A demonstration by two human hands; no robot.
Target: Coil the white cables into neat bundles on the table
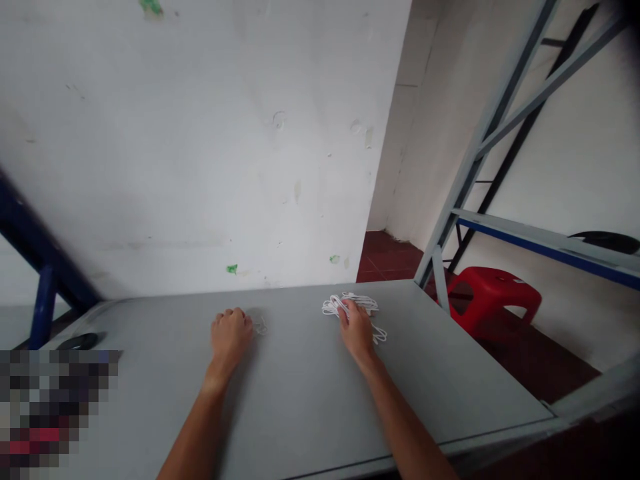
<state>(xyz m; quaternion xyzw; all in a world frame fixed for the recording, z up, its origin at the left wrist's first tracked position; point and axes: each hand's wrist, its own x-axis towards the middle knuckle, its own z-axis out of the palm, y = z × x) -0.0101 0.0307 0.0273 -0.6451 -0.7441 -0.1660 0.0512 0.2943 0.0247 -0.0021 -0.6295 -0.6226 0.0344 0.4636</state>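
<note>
On the grey tabletop (300, 373), my right hand (357, 330) has its fingers wrapped round part of a bundle of coiled white cables (367, 302). Loops of the cable stick out to the left of the fingers, and another loop lies to the right of the hand. My left hand (231, 331) is closed in a fist, back of the hand up, resting on or just over the table. Thin, pale, see-through loops (259, 325) show beside its fingers; what they belong to is too faint to tell.
A white wall (225, 153) with scuffs rises behind the table. Dark blue frame posts (43, 247) stand at the left, near a black object (79, 342). To the right are a grey metal rack (480, 150) and a red plastic stool (493, 293). The lower left corner is blurred out.
</note>
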